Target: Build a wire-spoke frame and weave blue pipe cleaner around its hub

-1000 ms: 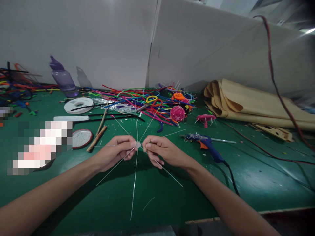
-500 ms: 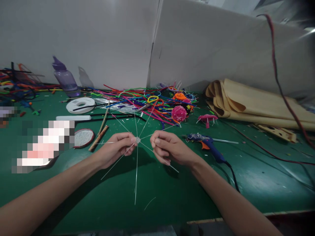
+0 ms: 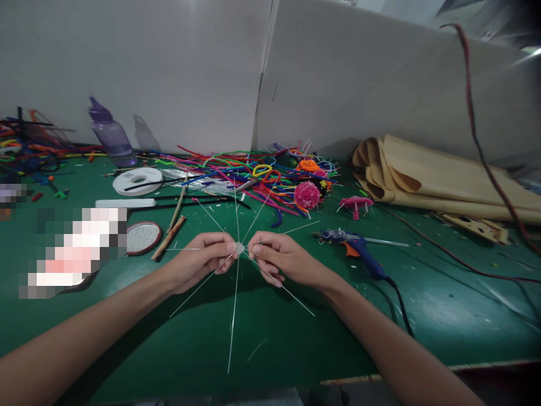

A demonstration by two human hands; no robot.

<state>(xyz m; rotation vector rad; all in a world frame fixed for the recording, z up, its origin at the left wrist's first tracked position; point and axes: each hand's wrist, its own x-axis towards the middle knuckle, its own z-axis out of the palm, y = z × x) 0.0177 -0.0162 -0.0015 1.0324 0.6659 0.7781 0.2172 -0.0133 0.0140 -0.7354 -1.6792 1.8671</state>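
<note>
A star-shaped frame of thin pale wires spreads from a small whitish hub [image 3: 240, 248], held above the green table. My left hand [image 3: 213, 254] pinches it at the hub's left edge between thumb and fingers. My right hand [image 3: 274, 256] is closed just right of the hub, thumb against forefinger, on the wires that run out to the right. Which of those wires the fingertips grip is partly hidden. One wire [image 3: 234, 316] points down toward me, and others fan out toward the back.
Colourful pipe cleaners [image 3: 236, 169] lie along the back with pink pompom-like pieces [image 3: 307, 195]. A blue glue gun [image 3: 359, 248] rests at right, near rolled brown paper [image 3: 439, 175]. At left are a purple bottle [image 3: 112, 135], a white spool [image 3: 137, 181], sticks [image 3: 169, 239] and a round dish [image 3: 143, 237].
My right hand has moved left along the wires, close to the hub. The wire frame has shifted slightly right and down, with my left hand still on it.
</note>
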